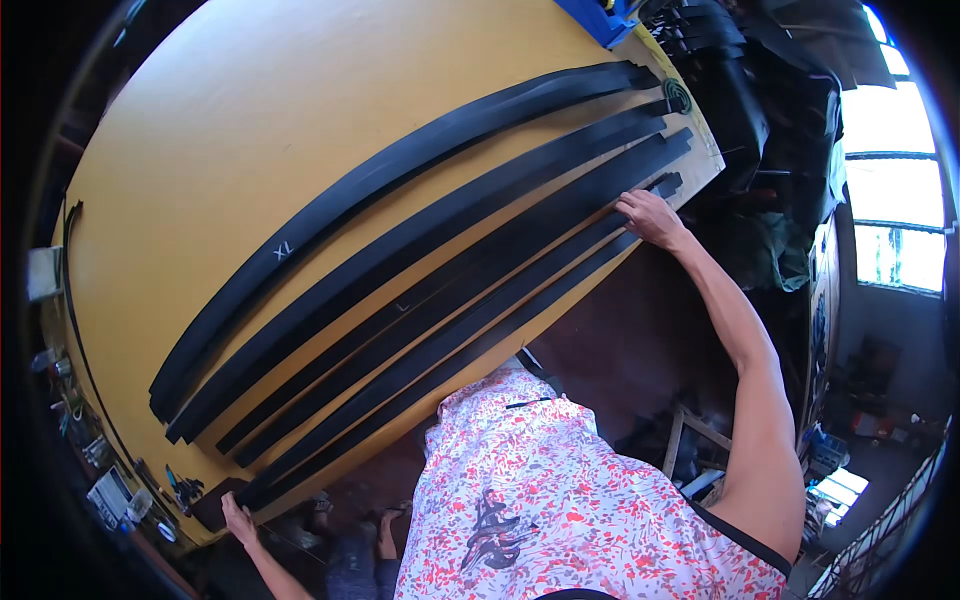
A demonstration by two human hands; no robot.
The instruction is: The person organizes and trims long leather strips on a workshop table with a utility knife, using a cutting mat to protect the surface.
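Observation:
Several long black strips lie side by side across a yellow tabletop [300,80], bowing slightly. The farthest strip [400,160] bears the white mark "XL", and a middle strip [400,308] is marked "L". My right hand [652,218] is closed at the right end of the near strips, fingertips bent over a narrow black strip [540,268]. At the opposite end, by the table's lower left edge, my left hand [238,520] has its fingers closed at the tip of the nearest black strips. My fingers partly cover both ends.
A green coil [677,95] lies at the table's right edge, with a blue object [600,20] at the top. Dark sheets [720,110] hang on the right. A thin black strip [85,350] runs along the left edge, near tools [183,488]. Someone's legs [355,560] show below.

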